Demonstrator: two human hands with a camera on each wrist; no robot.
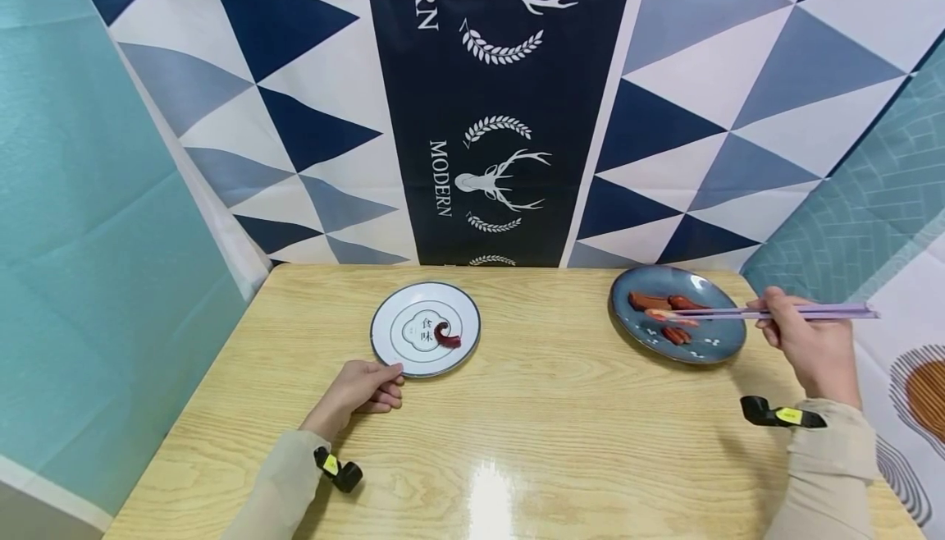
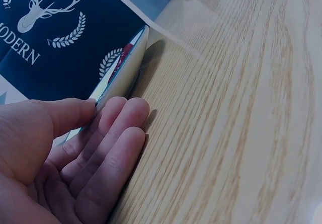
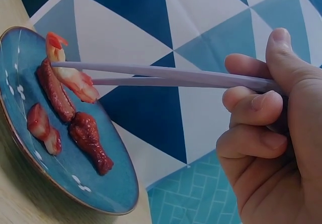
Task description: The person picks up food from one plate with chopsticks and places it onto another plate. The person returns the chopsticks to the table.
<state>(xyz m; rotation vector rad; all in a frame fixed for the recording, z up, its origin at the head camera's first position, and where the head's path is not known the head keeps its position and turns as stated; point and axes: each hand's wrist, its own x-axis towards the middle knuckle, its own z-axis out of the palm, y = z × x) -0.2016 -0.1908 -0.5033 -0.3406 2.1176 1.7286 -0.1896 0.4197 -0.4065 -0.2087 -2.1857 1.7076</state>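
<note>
My left hand [image 1: 367, 386] pinches the white plate [image 1: 391, 335]; well apart, my right hand [image 1: 812, 347] grips 2 chopsticks [image 3: 176, 76] – shrimp [image 3: 75, 82] between their tips, over the blue plate [image 1: 727, 343] left of it. Picking up, I'd say – next likely needs a steady squeeze, carrying leftward.

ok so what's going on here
A person holds purple chopsticks in the right hand, with a red-and-white piece of food between the tips over the blue plate, where other food pieces lie. The left hand pinches the rim of the white plate, which bears one curled dark-red piece.
</note>
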